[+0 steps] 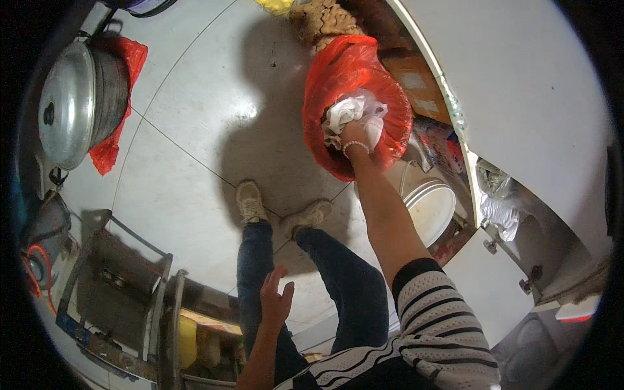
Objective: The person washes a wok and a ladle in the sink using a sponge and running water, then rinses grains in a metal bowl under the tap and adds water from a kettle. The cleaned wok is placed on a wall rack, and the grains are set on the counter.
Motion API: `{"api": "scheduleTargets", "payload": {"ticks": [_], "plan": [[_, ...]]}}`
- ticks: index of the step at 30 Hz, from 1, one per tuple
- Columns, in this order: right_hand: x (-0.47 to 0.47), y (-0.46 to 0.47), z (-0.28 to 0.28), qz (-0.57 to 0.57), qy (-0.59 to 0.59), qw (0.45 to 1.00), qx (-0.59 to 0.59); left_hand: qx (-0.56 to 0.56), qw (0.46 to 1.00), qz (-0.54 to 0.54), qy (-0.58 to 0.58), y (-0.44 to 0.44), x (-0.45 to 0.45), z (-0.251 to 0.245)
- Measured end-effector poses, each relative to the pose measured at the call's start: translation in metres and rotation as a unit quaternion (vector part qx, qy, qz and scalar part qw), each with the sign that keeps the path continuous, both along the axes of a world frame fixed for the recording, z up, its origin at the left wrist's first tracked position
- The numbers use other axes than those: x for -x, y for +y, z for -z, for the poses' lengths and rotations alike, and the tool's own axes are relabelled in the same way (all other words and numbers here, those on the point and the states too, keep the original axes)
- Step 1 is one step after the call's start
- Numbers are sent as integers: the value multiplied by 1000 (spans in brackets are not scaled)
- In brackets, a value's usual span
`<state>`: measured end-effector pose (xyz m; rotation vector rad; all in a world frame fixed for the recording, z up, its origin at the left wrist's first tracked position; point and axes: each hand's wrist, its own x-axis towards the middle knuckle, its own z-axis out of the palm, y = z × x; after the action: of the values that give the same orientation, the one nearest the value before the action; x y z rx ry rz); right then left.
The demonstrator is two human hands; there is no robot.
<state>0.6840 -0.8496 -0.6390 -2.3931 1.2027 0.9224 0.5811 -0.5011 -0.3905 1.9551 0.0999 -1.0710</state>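
My right hand (355,134), with a beaded bracelet at the wrist, reaches down into a red plastic bag (321,83) with its mouth spread wide. It is pressed among crumpled white plastic (348,111) inside; the fingers are hidden, so a grip on it cannot be confirmed. My left hand (276,298) hovers over my left thigh, holding nothing, its thumb apart from the fingers. Directly below the red bag stands a whitish plastic bucket (431,212), partly behind my right forearm.
At left, a large lidded metal pot (73,105) rests by red plastic (109,151). A metal frame (163,282) stands lower left. Along the right runs a white counter (531,63), with an open cabinet door (492,287) beneath. A cardboard box (421,87) sits behind the bag.
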Motion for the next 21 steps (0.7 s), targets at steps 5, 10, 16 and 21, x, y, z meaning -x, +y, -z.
{"api": "scheduleTargets", "payload": {"ticks": [5,10,16,21], "plan": [[23,-17,20,-17,-155,978,-137,3,1000,-9,28,-2,1,2],[51,-6,-64,-54,-214,971,-92,-4,1000,14,21,-5,-14,-17],[18,22,-69,-118,-226,966,-39,-16,999,31,31,8,-27,-26],[-10,15,2,-50,-105,991,-64,-49,996,5,76,27,-26,-19]]}}
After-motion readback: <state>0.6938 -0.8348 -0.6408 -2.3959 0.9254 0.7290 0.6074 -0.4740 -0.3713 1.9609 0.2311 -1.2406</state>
